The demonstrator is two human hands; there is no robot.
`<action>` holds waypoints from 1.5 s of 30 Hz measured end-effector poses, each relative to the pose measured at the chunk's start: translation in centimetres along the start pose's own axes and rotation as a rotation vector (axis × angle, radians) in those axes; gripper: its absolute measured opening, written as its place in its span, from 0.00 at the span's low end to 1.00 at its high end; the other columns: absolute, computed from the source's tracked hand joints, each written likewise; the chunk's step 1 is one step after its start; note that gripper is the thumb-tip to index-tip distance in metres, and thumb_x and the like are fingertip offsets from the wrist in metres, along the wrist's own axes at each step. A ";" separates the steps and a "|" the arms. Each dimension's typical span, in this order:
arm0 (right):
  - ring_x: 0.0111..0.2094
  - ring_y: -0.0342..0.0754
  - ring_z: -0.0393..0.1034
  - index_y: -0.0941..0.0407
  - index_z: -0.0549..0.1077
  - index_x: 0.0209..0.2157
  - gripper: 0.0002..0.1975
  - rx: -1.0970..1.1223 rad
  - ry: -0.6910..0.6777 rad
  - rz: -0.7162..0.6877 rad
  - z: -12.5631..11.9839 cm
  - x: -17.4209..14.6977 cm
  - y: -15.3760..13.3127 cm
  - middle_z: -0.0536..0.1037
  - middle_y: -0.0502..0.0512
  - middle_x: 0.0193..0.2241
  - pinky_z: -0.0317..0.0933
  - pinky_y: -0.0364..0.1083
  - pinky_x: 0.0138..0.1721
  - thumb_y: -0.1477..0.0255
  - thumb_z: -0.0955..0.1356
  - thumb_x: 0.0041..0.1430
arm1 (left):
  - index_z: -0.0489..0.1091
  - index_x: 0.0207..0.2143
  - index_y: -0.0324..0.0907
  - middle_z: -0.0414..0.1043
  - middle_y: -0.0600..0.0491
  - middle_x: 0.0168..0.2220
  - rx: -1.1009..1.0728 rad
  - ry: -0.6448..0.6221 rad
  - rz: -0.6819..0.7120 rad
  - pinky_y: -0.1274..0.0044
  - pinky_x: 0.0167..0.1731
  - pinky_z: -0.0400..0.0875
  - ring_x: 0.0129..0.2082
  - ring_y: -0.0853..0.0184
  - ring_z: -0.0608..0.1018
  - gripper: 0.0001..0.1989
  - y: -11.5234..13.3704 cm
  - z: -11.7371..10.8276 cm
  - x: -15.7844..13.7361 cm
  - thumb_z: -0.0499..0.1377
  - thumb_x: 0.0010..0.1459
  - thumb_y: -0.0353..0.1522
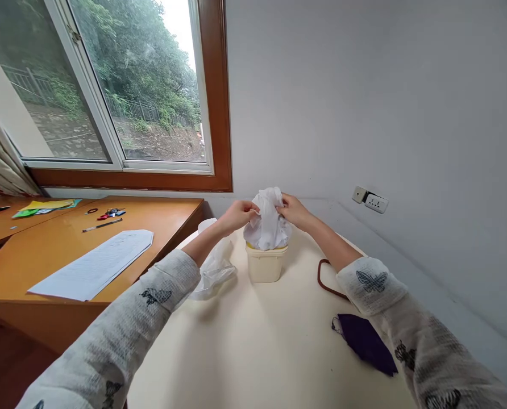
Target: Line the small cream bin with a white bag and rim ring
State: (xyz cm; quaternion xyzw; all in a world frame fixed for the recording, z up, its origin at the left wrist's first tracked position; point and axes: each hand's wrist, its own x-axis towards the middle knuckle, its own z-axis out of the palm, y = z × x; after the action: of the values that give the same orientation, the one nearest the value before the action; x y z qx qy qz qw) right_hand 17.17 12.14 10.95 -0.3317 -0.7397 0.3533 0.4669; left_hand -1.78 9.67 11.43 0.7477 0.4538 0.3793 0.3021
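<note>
A small cream bin [265, 267] stands on the white table [253, 341], a little yellow showing at its rim. Above it a bunched white plastic bag [270, 221] rises out of the opening, its lower part filling the mouth of the bin. My left hand [239, 216] pinches the bag's upper left side. On the opposite side my right hand [296, 211] grips the bag between thumb and fingers. What lies inside the bin is hidden by the bag.
Another crumpled white plastic bag [217, 270] lies left of the bin. To the right are a brown rounded frame [321, 278], partly behind my forearm, and a folded dark purple umbrella [366, 343]. Papers [100, 264] and a pen [102, 225] rest on the wooden desk [172, 213].
</note>
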 end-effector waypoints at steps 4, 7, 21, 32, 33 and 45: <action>0.32 0.43 0.66 0.59 0.71 0.36 0.18 -0.004 0.054 0.013 1.2 -0.4 1.3 0.74 0.51 0.31 0.61 0.43 0.36 0.79 0.60 0.41 | 0.70 0.29 0.37 0.61 0.58 0.18 0.071 -0.015 0.018 0.81 0.21 0.57 0.19 0.74 0.64 0.09 0.0 0.7 -0.6 0.53 0.44 0.30; 0.29 0.43 0.65 0.59 0.71 0.34 0.15 -0.033 0.085 0.015 2.2 -0.9 2.5 0.73 0.50 0.27 0.61 0.42 0.32 0.77 0.60 0.42 | 0.70 0.27 0.37 0.56 0.60 0.16 0.146 -0.006 0.040 0.81 0.19 0.54 0.17 0.75 0.60 0.08 -0.3 1.4 -1.1 0.54 0.42 0.29; 0.27 0.43 0.56 0.55 0.61 0.22 0.09 -0.340 0.206 -0.072 3.7 -2.6 3.0 0.64 0.48 0.24 0.52 0.42 0.29 0.80 0.59 0.33 | 0.65 0.29 0.40 0.65 0.51 0.34 0.285 0.097 0.303 0.77 0.30 0.63 0.27 0.70 0.67 0.09 -1.5 4.3 -2.3 0.49 0.46 0.23; 0.25 0.42 0.53 0.55 0.60 0.22 0.01 -0.339 0.343 -0.067 2.1 -2.7 2.3 0.63 0.47 0.22 0.50 0.42 0.27 0.75 0.59 0.43 | 0.62 0.29 0.40 0.60 0.52 0.34 0.365 0.041 0.415 0.79 0.31 0.62 0.30 0.70 0.65 0.09 -1.2 4.4 -2.6 0.48 0.47 0.21; 0.25 0.42 0.53 0.55 0.59 0.22 0.01 -0.337 0.348 -0.068 1.9 -2.7 2.2 0.62 0.47 0.22 0.49 0.41 0.26 0.75 0.59 0.43 | 0.62 0.28 0.40 0.60 0.52 0.34 0.374 0.030 0.418 0.79 0.30 0.62 0.30 0.70 0.65 0.09 -1.1 4.4 -2.7 0.48 0.47 0.21; 0.23 0.40 0.48 0.55 0.58 0.21 0.03 -0.301 0.349 -0.029 -0.1 -3.7 2.9 0.57 0.45 0.19 0.44 0.40 0.24 0.74 0.60 0.45 | 0.63 0.44 0.40 0.68 0.49 0.35 0.558 -0.056 0.025 0.74 0.31 0.66 0.32 0.63 0.72 0.22 0.6 0.7 -2.6 0.59 0.47 0.40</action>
State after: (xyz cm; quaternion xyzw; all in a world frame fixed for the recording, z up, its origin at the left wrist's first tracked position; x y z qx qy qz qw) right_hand 19.02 10.69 6.94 -0.4430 -0.6968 0.1696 0.5379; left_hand -1.66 6.98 10.79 0.8176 0.5230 0.2226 0.0921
